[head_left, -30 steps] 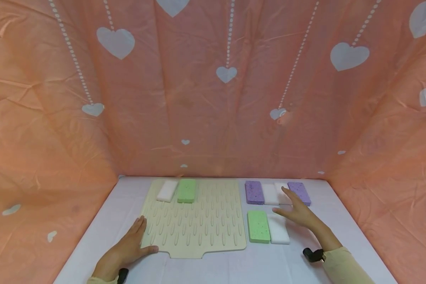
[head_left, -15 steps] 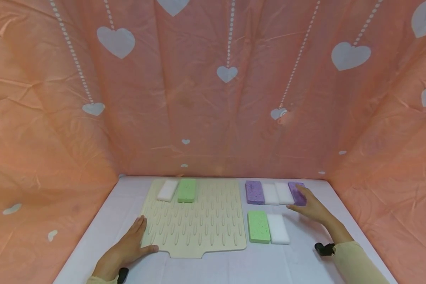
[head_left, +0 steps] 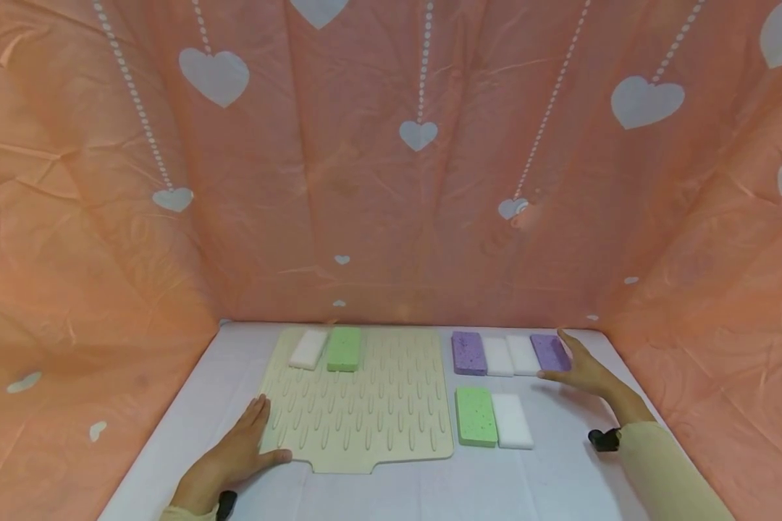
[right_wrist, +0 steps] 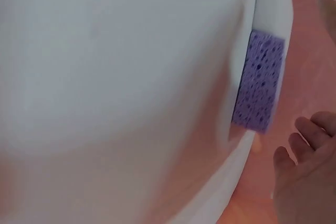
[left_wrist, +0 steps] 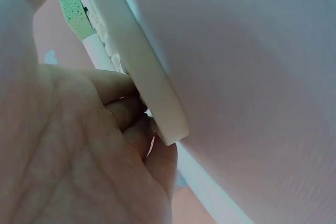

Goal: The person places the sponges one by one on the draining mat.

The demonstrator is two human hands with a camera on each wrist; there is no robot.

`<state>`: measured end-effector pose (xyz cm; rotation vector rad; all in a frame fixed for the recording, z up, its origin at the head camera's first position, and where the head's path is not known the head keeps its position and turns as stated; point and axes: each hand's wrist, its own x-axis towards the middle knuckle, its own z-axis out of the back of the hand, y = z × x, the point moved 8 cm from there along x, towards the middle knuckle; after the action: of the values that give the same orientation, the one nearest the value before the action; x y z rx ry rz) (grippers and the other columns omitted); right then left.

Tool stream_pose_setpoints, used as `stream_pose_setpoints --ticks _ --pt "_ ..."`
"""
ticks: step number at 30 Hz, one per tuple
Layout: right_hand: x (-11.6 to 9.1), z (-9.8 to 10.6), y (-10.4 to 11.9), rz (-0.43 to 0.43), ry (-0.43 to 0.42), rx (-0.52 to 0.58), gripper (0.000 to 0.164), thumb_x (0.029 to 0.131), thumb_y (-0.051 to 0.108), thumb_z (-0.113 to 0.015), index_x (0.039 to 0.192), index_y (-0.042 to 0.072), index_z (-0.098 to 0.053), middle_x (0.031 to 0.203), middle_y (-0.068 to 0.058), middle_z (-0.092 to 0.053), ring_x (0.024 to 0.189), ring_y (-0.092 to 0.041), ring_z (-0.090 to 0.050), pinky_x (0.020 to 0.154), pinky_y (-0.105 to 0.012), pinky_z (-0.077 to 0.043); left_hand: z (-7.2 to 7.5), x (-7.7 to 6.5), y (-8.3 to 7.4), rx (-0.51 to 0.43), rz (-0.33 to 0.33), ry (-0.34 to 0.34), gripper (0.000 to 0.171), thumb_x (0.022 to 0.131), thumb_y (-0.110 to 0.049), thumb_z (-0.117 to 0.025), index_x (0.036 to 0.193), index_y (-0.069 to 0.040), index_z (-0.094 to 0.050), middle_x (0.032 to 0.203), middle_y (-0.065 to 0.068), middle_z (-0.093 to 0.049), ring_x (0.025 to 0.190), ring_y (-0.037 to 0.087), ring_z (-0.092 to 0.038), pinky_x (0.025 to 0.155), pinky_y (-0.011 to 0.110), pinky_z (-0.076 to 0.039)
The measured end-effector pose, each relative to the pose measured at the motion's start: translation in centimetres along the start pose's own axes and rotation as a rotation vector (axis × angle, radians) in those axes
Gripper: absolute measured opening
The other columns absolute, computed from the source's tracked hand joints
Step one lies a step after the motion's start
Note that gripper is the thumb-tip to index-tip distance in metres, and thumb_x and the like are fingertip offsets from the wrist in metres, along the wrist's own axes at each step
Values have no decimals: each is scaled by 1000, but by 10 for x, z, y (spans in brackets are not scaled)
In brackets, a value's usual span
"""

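Note:
My right hand (head_left: 583, 369) reaches to the purple sponge (head_left: 550, 353) at the far right of the back row, thumb at its near side and fingers past its right edge. The right wrist view shows a gap between these spread fingers and the purple sponge (right_wrist: 259, 81). With fingers extended, my left hand (head_left: 231, 452) rests at the left edge of a cream board (head_left: 358, 423) with raised ridges and a front tab. In the left wrist view, fingertips touch the board's edge (left_wrist: 142, 66). A white sponge (head_left: 308, 349) and a green sponge (head_left: 343, 349) lie on its back left part.
Left of the purple sponge, the back row holds two white sponges (head_left: 523, 354) and another purple sponge (head_left: 469, 354). A green sponge (head_left: 476, 416) and a white sponge (head_left: 512, 421) lie nearer. An orange heart-patterned curtain (head_left: 391, 239) encloses the white tabletop (head_left: 430, 492).
My right hand has moved right, from over the white sponges across to the right-hand purple sponge, its fingers passing beyond it. My left hand stays at the board.

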<state>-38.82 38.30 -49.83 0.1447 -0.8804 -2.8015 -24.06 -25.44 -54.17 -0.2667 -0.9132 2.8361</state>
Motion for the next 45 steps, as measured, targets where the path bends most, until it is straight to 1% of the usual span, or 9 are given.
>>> stream_pose_setpoints --ticks 5,9,13,18,22,29,35,40,45 --pt "2 0 -6 9 28 3 128 86 42 -90 167 -11 -6 166 -45 -11 150 -69 -15 117 -83 -19 1 -2 -5 45 23 15 132 81 -58 -87 160 22 -18 171 41 -10 159 59 -7 126 70 -16" --pt "2 -2 -10 -19 69 13 132 85 43 -91 167 -10 -2 167 -45 -8 151 -70 -13 118 -83 -17 2 -2 -9 76 19 11 128 83 -53 -88 158 24 -19 169 43 -13 157 61 -10 124 73 -22" --pt "4 -3 -13 -15 84 45 135 83 39 -93 166 -11 1 166 -46 -8 150 -69 -13 119 -81 -17 3 -3 -10 93 27 12 126 84 -52 -88 158 23 -19 169 43 -14 157 60 -11 124 72 -23" --pt "9 -5 -16 9 82 87 137 81 34 -96 163 -17 1 164 -50 -9 149 -69 -17 120 -79 -18 2 -2 -11 85 22 16 126 85 -51 -88 158 24 -18 169 43 -13 157 60 -10 125 72 -21" --pt "11 -6 -21 -6 97 78 134 82 33 -95 162 -18 0 162 -51 -9 148 -69 -19 119 -80 -20 1 -2 -10 90 23 21 126 85 -52 -87 158 24 -18 169 43 -13 158 60 -10 125 71 -21" --pt "15 -7 -22 -44 146 62 133 85 36 -92 163 -16 1 163 -50 -8 149 -68 -16 120 -80 -17 4 -2 -11 104 16 2 125 84 -52 -88 158 24 -21 168 43 -16 157 60 -13 124 71 -23" --pt "17 -6 -22 -43 125 49 128 85 35 -92 163 -17 -4 162 -50 -13 148 -68 -21 120 -79 -20 6 -3 -12 94 22 8 125 85 -51 -87 158 24 -19 169 43 -14 157 60 -11 125 71 -20" --pt "16 -7 -22 -44 103 56 125 86 32 -92 163 -17 -7 161 -50 -14 147 -68 -21 120 -79 -21 7 -3 -13 94 20 7 124 85 -49 -88 158 24 -19 169 43 -14 157 60 -11 125 71 -21" --pt "15 -5 -19 -32 79 29 124 86 31 -92 161 -20 -7 160 -50 -14 147 -69 -21 120 -79 -21 6 -4 -14 92 28 5 125 85 -51 -87 158 24 -19 169 43 -14 158 60 -11 124 71 -23"
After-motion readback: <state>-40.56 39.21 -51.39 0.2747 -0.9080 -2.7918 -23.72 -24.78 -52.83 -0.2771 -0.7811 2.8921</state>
